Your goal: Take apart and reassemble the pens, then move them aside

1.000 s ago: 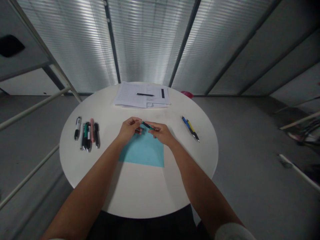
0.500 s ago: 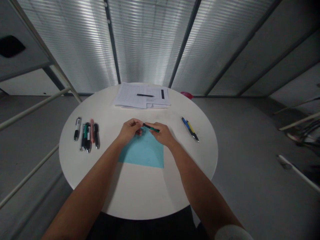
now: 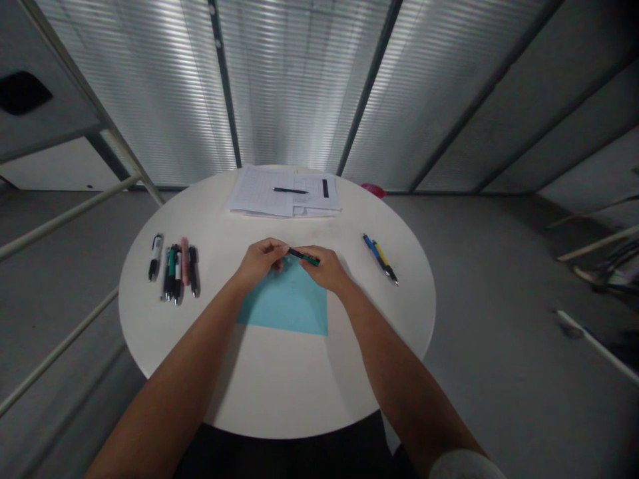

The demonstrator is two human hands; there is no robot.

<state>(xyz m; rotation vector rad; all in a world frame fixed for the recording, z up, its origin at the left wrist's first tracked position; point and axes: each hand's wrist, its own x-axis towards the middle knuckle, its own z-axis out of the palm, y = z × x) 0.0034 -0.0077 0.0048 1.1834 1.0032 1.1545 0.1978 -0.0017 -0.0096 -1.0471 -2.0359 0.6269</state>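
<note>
A black and green pen point(image 3: 305, 257) spans the gap between my two hands above a light blue sheet point(image 3: 287, 303). My right hand point(image 3: 322, 264) is closed round its green end. At the other, black end, the thumb and fingers of my left hand point(image 3: 263, 258) are pinched together against the tip. Whether a small loose part is also between those left fingers cannot be made out. The upper part of the blue sheet is covered by both hands.
On the round white table point(image 3: 279, 392), several pens point(image 3: 178, 269) lie at the left. A blue pen point(image 3: 375, 253) and a yellow pen point(image 3: 382, 254) lie at the right. Printed papers point(image 3: 262, 193) with a black pen point(image 3: 290, 191) on top are at the far edge.
The pen and both hands have shifted very slightly. Both hands keep nearly the same pose, and everything else on the table stays put.
</note>
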